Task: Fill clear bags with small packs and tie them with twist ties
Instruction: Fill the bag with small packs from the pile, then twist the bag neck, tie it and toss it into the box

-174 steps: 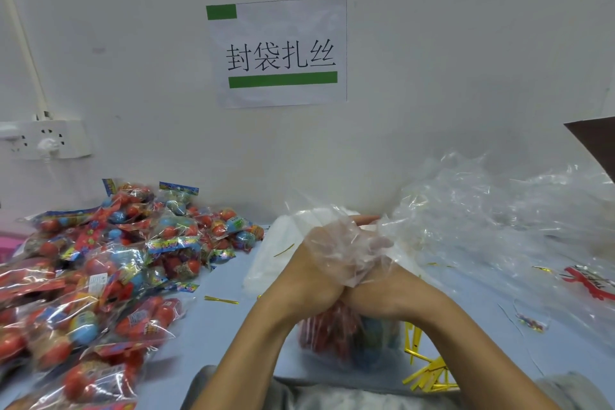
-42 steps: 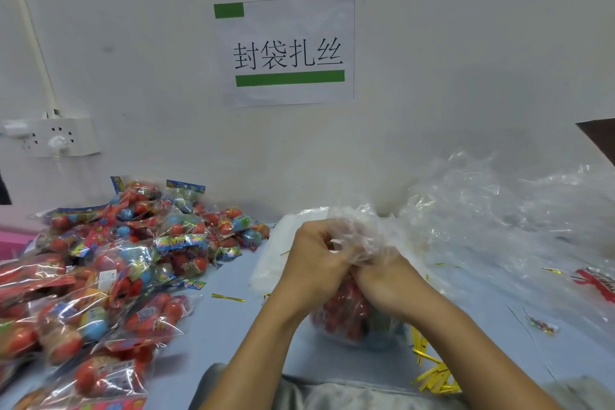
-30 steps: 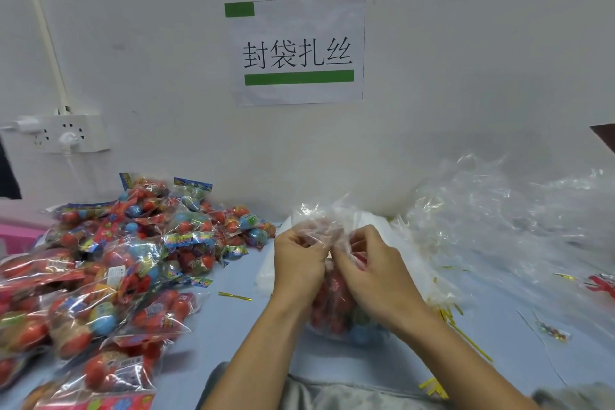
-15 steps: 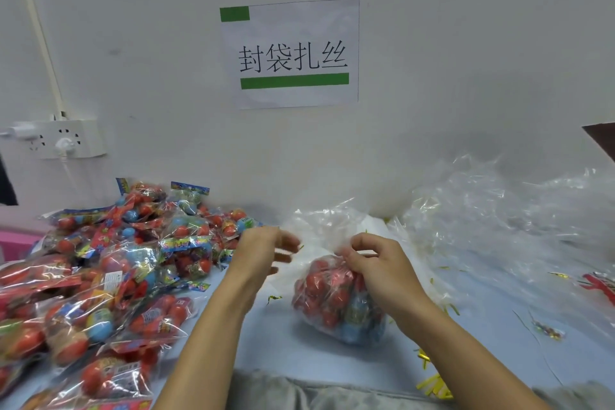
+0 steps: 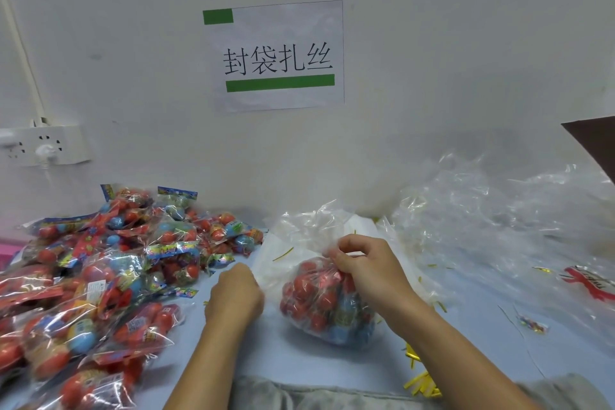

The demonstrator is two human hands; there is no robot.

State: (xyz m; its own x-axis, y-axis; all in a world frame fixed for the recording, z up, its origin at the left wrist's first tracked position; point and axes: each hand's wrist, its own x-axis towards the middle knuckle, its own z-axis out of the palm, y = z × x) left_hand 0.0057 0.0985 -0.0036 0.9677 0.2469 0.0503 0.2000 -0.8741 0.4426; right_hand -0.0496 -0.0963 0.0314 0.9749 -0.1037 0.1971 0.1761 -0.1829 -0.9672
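Filled bag [image 5: 324,305] sits on the table [image 5: 253,356], centre. Right hand [image 5: 369,271] pinches its gathered neck between curled fingers [image 5: 342,248]. Left hand [image 5: 234,295] rests just left of the bag, fingers curled under; any contents cannot be seen. Packs [image 5: 100,273] heaped left; empty bags [image 5: 499,226] right; ties [image 5: 421,383] near edge.

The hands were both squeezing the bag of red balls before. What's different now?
The left hand let go of the bag and moved left and down toward the table, near the pile of packs. The right hand still pinches the bag's gathered neck, and the bag now rests on the table. The pile of packs, the heap of empty bags and the sign stayed put.
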